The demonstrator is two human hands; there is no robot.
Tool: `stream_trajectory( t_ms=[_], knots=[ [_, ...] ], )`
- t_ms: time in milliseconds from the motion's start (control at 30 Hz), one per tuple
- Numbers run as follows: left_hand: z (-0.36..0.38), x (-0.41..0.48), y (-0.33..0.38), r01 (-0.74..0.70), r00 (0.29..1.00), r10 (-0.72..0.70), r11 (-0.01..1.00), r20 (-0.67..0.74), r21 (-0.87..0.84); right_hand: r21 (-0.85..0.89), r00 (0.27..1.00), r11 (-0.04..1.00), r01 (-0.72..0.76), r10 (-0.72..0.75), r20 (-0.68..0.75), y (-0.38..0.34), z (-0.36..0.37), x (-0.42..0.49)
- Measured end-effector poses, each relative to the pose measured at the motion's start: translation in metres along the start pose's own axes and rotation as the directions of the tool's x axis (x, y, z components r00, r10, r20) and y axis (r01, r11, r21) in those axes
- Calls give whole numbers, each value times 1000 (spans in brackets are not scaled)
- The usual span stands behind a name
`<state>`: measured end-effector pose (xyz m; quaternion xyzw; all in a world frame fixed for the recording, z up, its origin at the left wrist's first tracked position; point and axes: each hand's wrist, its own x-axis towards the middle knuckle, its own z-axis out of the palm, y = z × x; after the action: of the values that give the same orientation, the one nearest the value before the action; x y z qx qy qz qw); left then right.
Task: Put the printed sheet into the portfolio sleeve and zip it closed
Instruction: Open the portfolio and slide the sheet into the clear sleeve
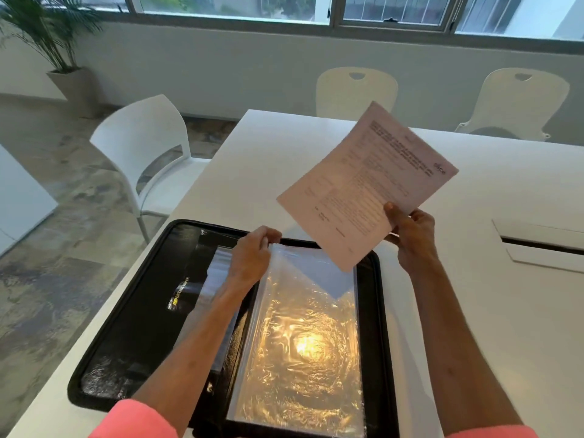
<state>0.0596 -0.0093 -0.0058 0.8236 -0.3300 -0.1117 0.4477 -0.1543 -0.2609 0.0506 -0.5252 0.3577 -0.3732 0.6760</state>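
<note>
Head view, right hand [410, 229] gripping sheet [366, 181]

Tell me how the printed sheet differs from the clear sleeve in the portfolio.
The printed sheet is opaque with text; the clear sleeve is see-through and glares. The sheet is held in the air, tilted, by the right hand; the sleeve lies in the open portfolio, its top pinched by the left hand.

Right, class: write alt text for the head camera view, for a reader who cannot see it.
A person's right hand holds a printed sheet tilted in the air above an open black portfolio on a white table. Their left hand pinches the top edge of a clear plastic sleeve inside it. White chairs stand round the table.
</note>
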Motion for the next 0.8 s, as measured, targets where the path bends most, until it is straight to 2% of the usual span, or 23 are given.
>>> stream_trajectory(
  t_ms=[100, 200, 300, 533, 800],
  knots=[
    [18, -5, -7, -256, 963, 227, 938, 143, 235, 88, 993, 996, 5, 5, -118, 4, 6, 3],
    [38, -12, -7, -429, 887, 320, 836, 332, 341, 136, 984, 991, -7, 31, -177, 9, 10, 4],
    [49, -22, -10, -466, 870, 327, 788, 369, 401, 142, 980, 990, -12, 40, -193, 13, 10, 1],
    [51, -33, -18, -519, 852, 410, 740, 325, 428, 150, 972, 988, -29, 63, -228, 17, 6, -1],
    [44, -20, -4, -514, 852, 413, 775, 321, 368, 217, 964, 976, -28, 84, -253, 21, 17, 2]
  ],
)
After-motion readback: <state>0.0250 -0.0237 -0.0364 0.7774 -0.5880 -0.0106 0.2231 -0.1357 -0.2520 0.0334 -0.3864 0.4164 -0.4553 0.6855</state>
